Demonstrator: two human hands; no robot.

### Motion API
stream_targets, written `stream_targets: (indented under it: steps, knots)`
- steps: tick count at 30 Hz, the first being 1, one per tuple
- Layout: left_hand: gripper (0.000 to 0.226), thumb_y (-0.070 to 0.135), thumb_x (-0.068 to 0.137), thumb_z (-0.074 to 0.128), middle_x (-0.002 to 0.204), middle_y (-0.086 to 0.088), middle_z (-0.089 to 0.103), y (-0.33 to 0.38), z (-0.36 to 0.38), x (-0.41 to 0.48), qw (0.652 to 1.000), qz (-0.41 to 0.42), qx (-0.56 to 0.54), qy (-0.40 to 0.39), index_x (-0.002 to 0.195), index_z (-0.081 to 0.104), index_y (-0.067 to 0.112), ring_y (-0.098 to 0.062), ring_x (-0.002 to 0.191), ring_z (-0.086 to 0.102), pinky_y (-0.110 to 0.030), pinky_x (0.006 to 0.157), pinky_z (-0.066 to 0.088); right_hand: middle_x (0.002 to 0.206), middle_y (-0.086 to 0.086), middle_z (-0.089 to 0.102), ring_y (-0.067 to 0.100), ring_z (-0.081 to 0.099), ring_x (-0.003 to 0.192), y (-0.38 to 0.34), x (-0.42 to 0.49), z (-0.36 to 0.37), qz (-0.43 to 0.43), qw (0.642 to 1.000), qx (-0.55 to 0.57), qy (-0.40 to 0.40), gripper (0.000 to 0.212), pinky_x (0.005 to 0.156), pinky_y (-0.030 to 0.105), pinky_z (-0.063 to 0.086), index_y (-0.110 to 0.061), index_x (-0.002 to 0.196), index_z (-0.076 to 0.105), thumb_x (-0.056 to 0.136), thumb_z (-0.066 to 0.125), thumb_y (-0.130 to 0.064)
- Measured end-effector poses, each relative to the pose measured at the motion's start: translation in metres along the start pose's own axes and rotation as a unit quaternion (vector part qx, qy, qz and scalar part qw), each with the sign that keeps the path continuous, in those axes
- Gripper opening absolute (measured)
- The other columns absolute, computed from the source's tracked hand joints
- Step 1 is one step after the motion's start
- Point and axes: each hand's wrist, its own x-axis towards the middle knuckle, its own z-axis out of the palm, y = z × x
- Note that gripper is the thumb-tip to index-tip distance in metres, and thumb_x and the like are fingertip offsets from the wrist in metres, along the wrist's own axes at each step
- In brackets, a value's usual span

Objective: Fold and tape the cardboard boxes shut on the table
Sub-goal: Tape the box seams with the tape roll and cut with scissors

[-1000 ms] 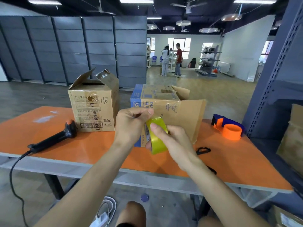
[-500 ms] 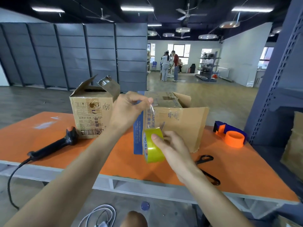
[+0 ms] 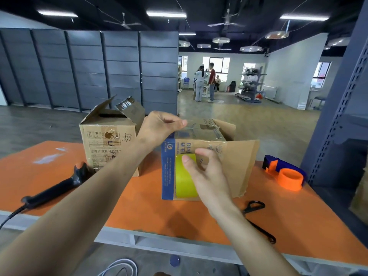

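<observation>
- The blue-edged cardboard box [image 3: 201,156] stood on the orange table [image 3: 139,208], right of centre, its long axis running away from the camera, one side flap swung out to the right.
- The right hand [image 3: 207,174] held the yellow tape roll [image 3: 186,176] against the box's near face, thumb and fingers curled around the roll; the roll stood on edge, its band facing the camera.
- The left hand [image 3: 159,128] pinched the free end of a clear tape strip [image 3: 191,129] at the box's top near edge, fingers closed narrow on it; the strip ran up from the roll.
- A second cardboard box [image 3: 111,138] stood just left, its top flaps raised.
- A black barcode scanner [image 3: 59,188] lay at the left, scissors [image 3: 256,218] near the right forearm, and an orange-and-blue tape dispenser [image 3: 286,174] well right.
</observation>
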Motion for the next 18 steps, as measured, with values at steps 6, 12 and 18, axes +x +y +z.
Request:
stream_targets:
  steps: [6,12,18]
  knots:
    - [0.016,0.040,0.085,0.081,0.057,0.013,0.066,-0.001,0.002,0.004,1.000,-0.008,0.024,-0.004,0.077,0.082,0.027,0.001,0.053,0.051,-0.014,0.056,0.043,0.101,-0.033,0.056,-0.027,0.052,0.093,0.004,0.002,0.004,-0.002,1.000,0.001,0.001,0.038,0.070,-0.002,0.038,-0.033,0.122,0.057,0.089,0.070,-0.049]
    - [0.013,0.040,0.086,0.080,0.068,0.027,0.070,-0.002,0.006,0.005,0.994,0.004,0.111,0.003,0.073,0.079,0.036,0.015,0.066,0.061,-0.004,0.061,0.042,0.102,-0.032,0.057,-0.015,0.057,0.101,0.005,0.001,0.004,0.005,1.000,0.003,-0.003,0.038,0.073,0.000,0.041,-0.037,0.122,0.055,0.090,0.069,-0.050]
    - [0.020,0.048,0.084,0.079,0.078,0.015,0.073,-0.005,0.014,0.001,0.970,0.027,0.233,0.058,0.072,0.078,0.033,0.000,0.079,0.064,-0.016,0.064,0.044,0.103,-0.033,0.054,-0.020,0.054,0.097,0.005,0.002,0.002,0.001,1.000,0.001,-0.008,0.039,0.073,-0.002,0.040,-0.035,0.124,0.054,0.091,0.069,-0.048]
